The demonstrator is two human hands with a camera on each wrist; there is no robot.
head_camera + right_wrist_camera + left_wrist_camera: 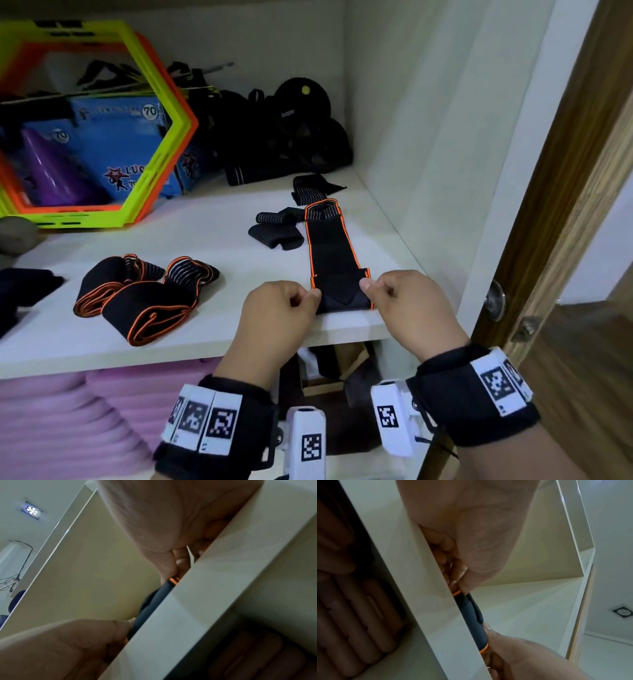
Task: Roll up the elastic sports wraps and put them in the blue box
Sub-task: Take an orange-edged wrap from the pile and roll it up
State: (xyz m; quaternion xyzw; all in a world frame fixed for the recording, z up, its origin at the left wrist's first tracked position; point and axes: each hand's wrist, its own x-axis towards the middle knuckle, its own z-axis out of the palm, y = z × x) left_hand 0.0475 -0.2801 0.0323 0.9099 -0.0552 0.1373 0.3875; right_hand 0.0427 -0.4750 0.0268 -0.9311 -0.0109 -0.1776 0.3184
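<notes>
A long black elastic wrap with orange edging (334,253) lies flat on the white shelf (212,322), running away from me. Its near end is folded over at the shelf's front edge. My left hand (310,296) pinches the left corner of that fold and my right hand (371,286) pinches the right corner. Both wrist views show the folded black end (471,616) (154,605) between thumb and fingers at the shelf lip. A blue box (116,150) stands at the back left, behind hexagon frames. Two loosely bunched orange-edged wraps (137,291) lie at the left.
Green and orange hexagon frames (164,137) lean in front of the blue box. Small black and grey striped wraps (277,226) lie mid-shelf, with dark gear (301,130) at the back. The cupboard wall (428,154) stands close on the right, next to a wooden door (565,171). Pink rolls (68,418) fill the lower shelf.
</notes>
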